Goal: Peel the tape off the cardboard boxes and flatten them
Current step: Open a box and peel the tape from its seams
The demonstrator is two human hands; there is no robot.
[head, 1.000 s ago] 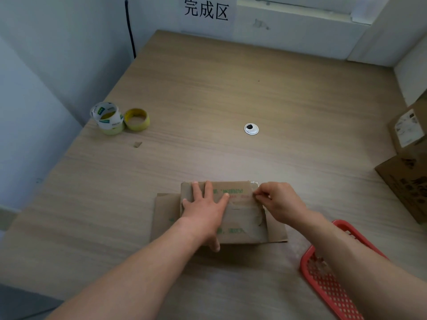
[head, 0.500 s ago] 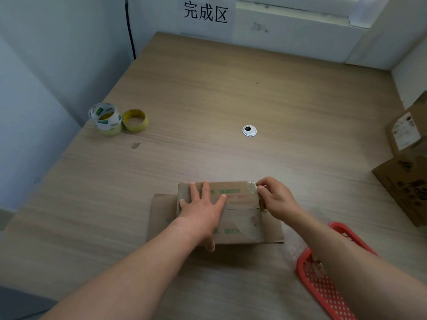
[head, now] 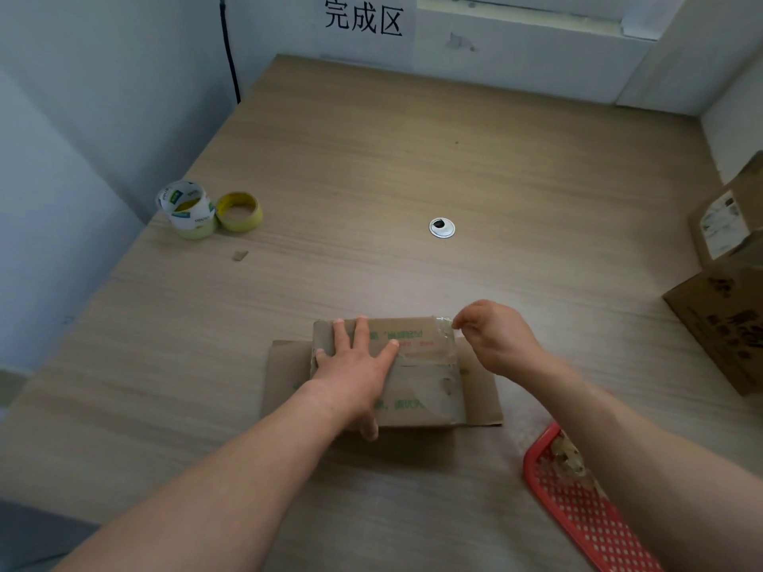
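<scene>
Box: the cardboard box lies lower centre of frame.
Hold: left hand, flat with fingers spread, presses its top.
Peel: right hand pinches the tape at its upper right corner.
Tip: pull low and steady along the seam.

Left hand: bare; fingernails cut short.
Right hand: bare.
Left forearm: bare skin along all that shows, to the lower edge.
Right forearm: bare likewise, to the lower right edge.

Basket right of box
</scene>
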